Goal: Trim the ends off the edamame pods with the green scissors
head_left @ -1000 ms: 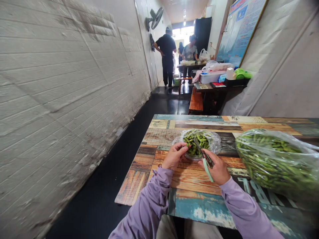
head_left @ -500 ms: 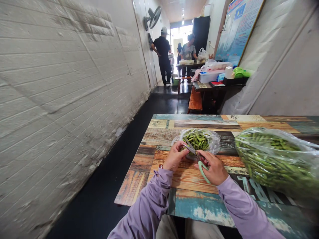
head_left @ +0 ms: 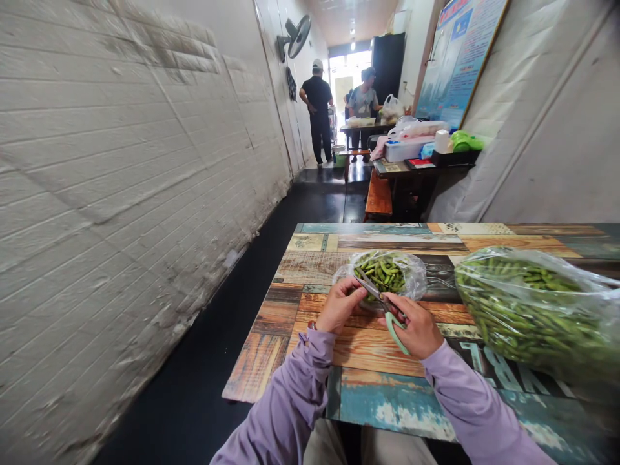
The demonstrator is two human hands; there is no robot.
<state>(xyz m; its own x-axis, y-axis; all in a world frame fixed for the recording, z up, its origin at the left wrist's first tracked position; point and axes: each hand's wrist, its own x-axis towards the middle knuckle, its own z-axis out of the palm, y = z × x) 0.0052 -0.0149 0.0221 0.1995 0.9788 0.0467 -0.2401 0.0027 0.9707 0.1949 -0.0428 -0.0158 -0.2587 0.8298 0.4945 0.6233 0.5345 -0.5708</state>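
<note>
Green pods (head_left: 385,270): small heap in clear plastic (head_left: 418,276), mid-depth, toward left edge of surface (head_left: 358,355); bulging bag (head_left: 527,316) farther right. Right hand (head_left: 417,326): grip wrapped round scissors (head_left: 371,288), tips at left hand (head_left: 339,303). Left grip pinched together; whatever it pinches, too small to tell. Snipping apparently under way; bag full, so probably much left.

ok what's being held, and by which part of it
The right hand holds the scissors by their pale green handles. The left hand is at the blades; whether it pinches anything cannot be told.
</note>
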